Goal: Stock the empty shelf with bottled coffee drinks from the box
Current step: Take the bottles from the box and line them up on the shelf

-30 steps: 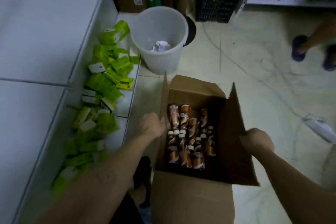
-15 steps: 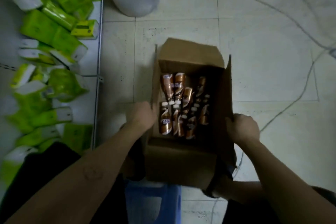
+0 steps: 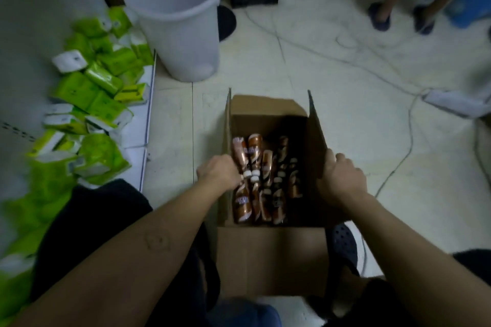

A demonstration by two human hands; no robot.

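Here, bottles (image 3: 253, 152) lie flat, caps (image 3: 252, 173) meeting.

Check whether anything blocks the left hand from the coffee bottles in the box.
Nothing visible does. The box is open on top, the left hand curls over its left flap right beside the bottles, and the right hand grips the right flap.

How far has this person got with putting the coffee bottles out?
Barely started. The box sits open on the floor, with the coffee bottles lying inside. The left hand and right hand grip its side walls; neither clearly holds a bottle. No bottle is out in view, so all the shelving is left.
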